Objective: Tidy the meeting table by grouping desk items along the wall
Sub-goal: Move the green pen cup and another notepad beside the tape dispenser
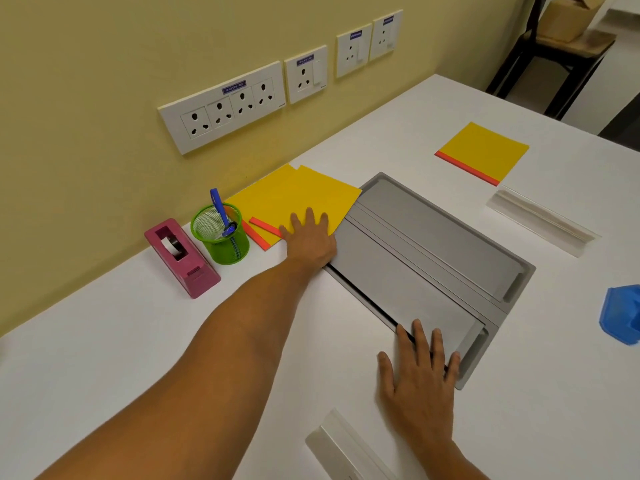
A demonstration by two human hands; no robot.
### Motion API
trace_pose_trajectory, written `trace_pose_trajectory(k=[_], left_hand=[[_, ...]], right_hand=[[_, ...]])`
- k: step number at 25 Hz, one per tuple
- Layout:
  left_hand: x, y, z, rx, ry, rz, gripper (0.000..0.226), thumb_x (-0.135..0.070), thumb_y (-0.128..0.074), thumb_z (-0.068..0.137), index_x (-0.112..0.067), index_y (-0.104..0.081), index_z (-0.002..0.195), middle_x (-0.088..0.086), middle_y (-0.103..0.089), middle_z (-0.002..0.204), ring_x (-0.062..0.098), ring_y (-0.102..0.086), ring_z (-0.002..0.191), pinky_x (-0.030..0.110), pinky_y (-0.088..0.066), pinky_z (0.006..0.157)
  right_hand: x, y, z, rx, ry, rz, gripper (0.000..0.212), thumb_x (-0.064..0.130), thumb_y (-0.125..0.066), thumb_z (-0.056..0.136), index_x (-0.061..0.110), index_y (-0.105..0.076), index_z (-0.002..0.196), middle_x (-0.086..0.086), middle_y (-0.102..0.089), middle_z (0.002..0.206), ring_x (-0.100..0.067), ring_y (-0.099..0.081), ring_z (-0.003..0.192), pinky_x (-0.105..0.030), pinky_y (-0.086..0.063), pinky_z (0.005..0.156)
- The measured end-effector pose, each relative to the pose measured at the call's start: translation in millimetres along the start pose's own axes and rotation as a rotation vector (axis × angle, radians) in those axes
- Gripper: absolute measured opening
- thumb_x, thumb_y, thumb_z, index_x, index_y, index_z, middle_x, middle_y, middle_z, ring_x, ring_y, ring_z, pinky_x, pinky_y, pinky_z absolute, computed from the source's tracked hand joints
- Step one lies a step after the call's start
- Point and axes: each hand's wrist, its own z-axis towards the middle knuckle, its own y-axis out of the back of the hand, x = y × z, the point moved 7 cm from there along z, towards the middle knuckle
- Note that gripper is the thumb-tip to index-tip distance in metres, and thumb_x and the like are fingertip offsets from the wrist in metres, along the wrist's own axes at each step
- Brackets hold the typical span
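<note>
Head view: white table [138, 341] butts against a yellow-beige wall [86, 98] carrying a row of white socket plates [223, 105]. Grey cable-box lid [433, 258] is set into the tabletop mid-frame. Along the wall, left to right: pink tape dispenser [181, 258], green mesh pen cup [221, 233] with a blue pen [220, 209] in it, then two overlapping yellow pads [298, 199] with orange edge strips, just beside the cup. A third yellow pad [483, 152] lies well apart, further along the table. Clear plastic strip [540, 220] sits near that pad; another one [346, 448] is at the bottom edge. Blue object [621, 315] is cut off at the right edge. A dark chair frame with a cardboard box [568, 17] stands top right.

Your left hand [310, 237] reaches out, arm extended, palm down, fingers straight and slightly spread, flat on the near corner of the top yellow pad. Your right hand [420, 372] lies palm down with fingers spread, fingertips over the near edge of the grey lid, gripping nothing.
</note>
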Motion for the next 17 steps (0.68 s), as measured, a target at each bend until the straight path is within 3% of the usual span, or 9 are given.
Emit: trace_pose_trajectory(k=[6, 11, 17], left_hand=[[29.8, 3.4, -8.4, 0.002, 0.092, 0.019, 0.059, -0.033, -0.027, 0.101, -0.021, -0.010, 0.156, 0.014, -0.003, 0.164, 0.052, -0.002, 0.146, 0.069, -0.009, 0.112], [49.1, 16.9, -7.2, -0.070, 0.023, 0.263, 0.052, -0.005, -0.038, 0.099, 0.008, -0.022, 0.148, 0.028, -0.031, 0.152, 0.051, -0.044, 0.128, 0.054, -0.047, 0.097], [49.3, 19.1, -4.3, -0.003, -0.013, 0.333, 0.061, -0.008, -0.039, 0.101, 0.010, -0.008, 0.150, 0.036, -0.019, 0.154, 0.051, -0.044, 0.130, 0.054, -0.041, 0.107]], right_hand=[[1.0, 0.3, 0.3, 0.013, -0.003, -0.006, 0.074, 0.065, -0.010, 0.096, 0.026, -0.039, 0.152, -0.003, -0.027, 0.164, -0.032, -0.015, 0.154, -0.062, -0.013, 0.121], [-0.1, 0.7, -0.2, 0.012, -0.007, -0.004, 0.074, 0.065, -0.010, 0.097, 0.026, -0.039, 0.152, -0.003, -0.027, 0.164, -0.032, -0.014, 0.154, -0.062, -0.014, 0.121], [-0.4, -0.9, -0.3, 0.014, -0.010, -0.004, 0.074, 0.065, -0.009, 0.096, 0.027, -0.036, 0.153, -0.002, -0.024, 0.165, -0.030, -0.011, 0.154, -0.061, -0.011, 0.122]])
